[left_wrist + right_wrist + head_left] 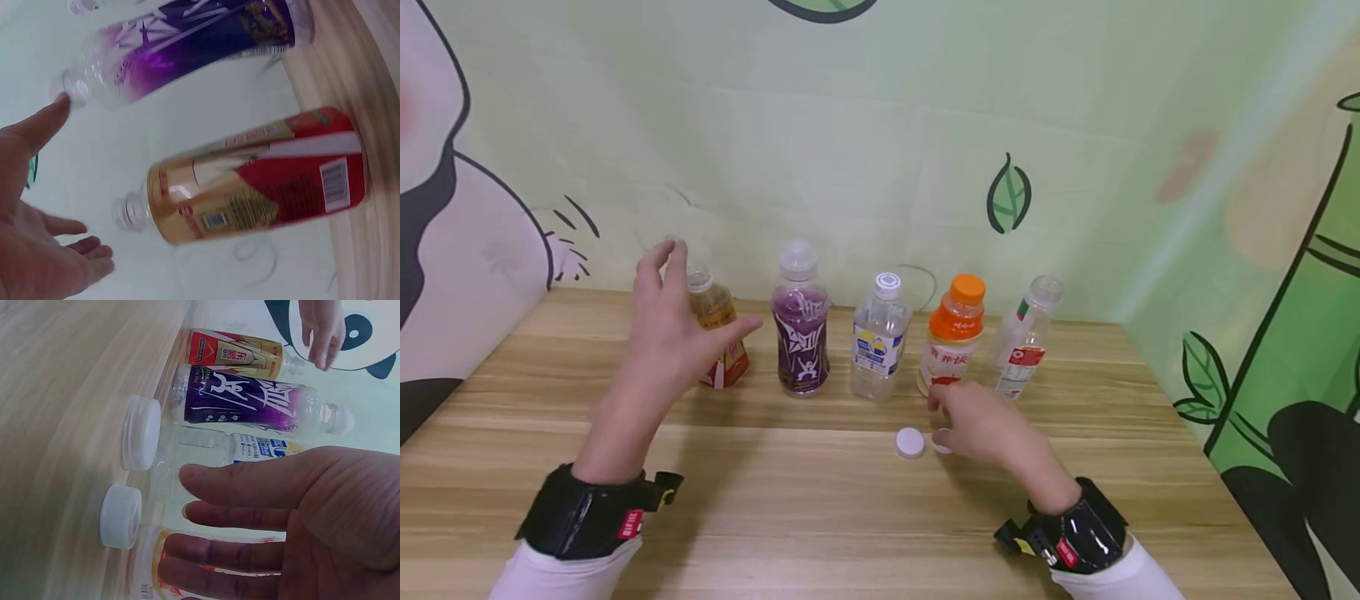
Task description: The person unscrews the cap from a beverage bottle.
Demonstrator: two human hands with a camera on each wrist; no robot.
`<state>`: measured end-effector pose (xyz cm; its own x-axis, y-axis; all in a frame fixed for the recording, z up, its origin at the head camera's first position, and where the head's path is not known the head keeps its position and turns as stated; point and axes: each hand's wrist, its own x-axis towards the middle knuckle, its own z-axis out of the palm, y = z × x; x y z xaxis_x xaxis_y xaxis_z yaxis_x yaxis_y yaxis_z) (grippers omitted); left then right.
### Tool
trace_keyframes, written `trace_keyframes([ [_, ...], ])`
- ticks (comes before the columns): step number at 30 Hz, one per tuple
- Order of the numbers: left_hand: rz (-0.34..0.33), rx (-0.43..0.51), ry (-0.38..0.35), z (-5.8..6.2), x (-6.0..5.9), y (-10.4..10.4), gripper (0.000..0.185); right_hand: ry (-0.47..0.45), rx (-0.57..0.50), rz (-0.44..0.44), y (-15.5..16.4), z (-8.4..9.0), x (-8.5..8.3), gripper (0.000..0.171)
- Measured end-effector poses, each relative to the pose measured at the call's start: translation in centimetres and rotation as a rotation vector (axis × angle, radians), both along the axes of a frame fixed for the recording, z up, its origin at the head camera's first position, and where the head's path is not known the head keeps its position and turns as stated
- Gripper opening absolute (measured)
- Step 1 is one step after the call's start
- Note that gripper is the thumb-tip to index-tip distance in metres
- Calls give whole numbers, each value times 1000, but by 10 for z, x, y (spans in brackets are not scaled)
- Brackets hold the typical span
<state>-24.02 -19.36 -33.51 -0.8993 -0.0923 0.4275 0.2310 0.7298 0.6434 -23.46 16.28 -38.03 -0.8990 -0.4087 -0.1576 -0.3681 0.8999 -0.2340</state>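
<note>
My left hand is raised with thumb and fingers spread beside a red-and-gold bottle, whose clear threaded neck bears no cap. A gap separates that hand from the bottle in the left wrist view. Its thumb tip overlaps the top of the purple drink bottle there; contact cannot be told. My right hand hovers low over the table, its fingers loosely extended and holding nothing. Near it lie a larger white cap and a smaller white cap. Behind the hand stands an orange-capped bottle.
A clear bottle with a white cap stands mid-row. At the row's right end is another clear bottle with a red-and-white label. The wooden table meets a printed green backdrop behind the bottles.
</note>
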Motion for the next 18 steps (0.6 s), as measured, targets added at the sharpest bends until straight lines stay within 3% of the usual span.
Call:
trace_keyframes([
  [10, -89, 2, 182, -7, 0, 26, 100, 44, -10, 19, -3, 4, 3, 29],
  [14, -120, -4, 173, -13, -2, 35, 95, 66, -20, 25, -3, 3, 4, 28],
  [18, -152, -7, 109, -18, -5, 42, 96, 93, -41, 36, -3, 3, 5, 27],
])
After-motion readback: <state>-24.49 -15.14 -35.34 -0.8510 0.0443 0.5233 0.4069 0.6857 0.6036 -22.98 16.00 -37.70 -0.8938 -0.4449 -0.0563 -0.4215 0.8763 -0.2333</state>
